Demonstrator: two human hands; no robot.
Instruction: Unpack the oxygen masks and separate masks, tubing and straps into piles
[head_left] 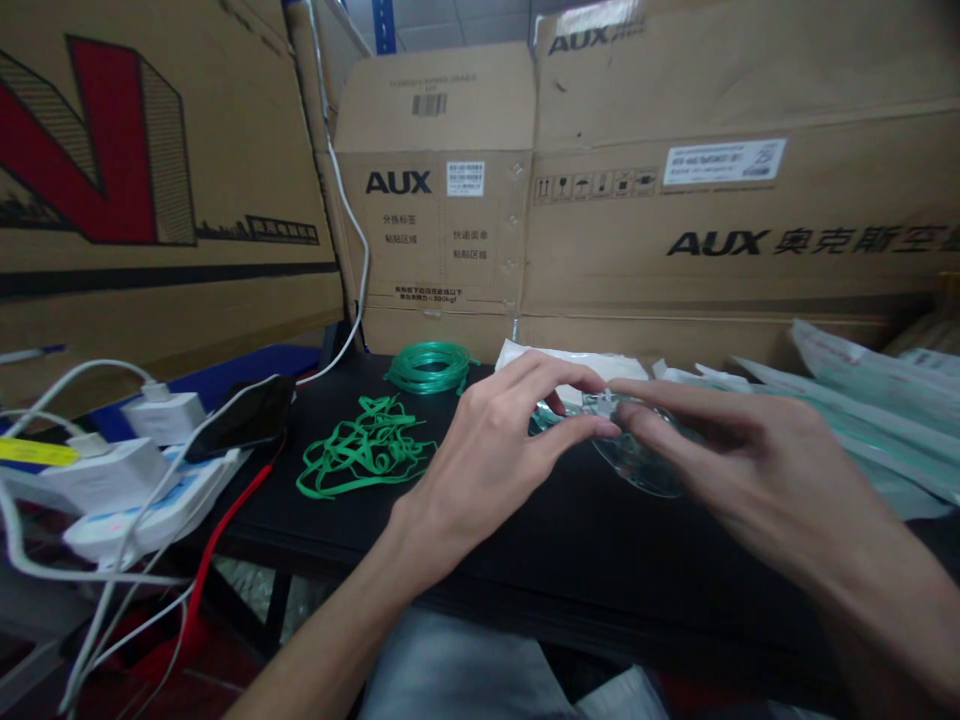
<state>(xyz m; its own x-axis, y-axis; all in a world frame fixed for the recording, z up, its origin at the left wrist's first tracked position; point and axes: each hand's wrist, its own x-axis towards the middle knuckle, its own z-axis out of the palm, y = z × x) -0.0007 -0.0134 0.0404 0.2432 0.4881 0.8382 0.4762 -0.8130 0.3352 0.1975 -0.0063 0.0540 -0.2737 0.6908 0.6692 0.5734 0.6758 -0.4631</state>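
A clear plastic piece (649,472) pinched from both sides

The clear plastic piece sits low over the black bench (517,505), right of the middle, its rounded body showing beneath the right hand (720,430). Both grips are closed at its upper end: the left hand (510,420) has thumb and index finger drawn together around a small pale fitting (603,403), while the right thumb and fingers pinch the piece just beside it. The likely reason for fingertips rather than palms is the smallness of that fitting — two opposed pinches should keep a light, slippery part from turning. Exactly where each fingertip bears is hard to tell, as the fingers cover much of it.

To the left of the hands, a loose tangle of green straps (367,450) lies in front of a coil of green tubing (429,367), probably kept apart so that neither snags the other. Behind the hands is a white packet (570,360). Sleeved packages (862,420) lie along the right side, likely there to leave elbow room. The white power strip (142,510) with its plugs and cables is at the far left — well apart from the hands.
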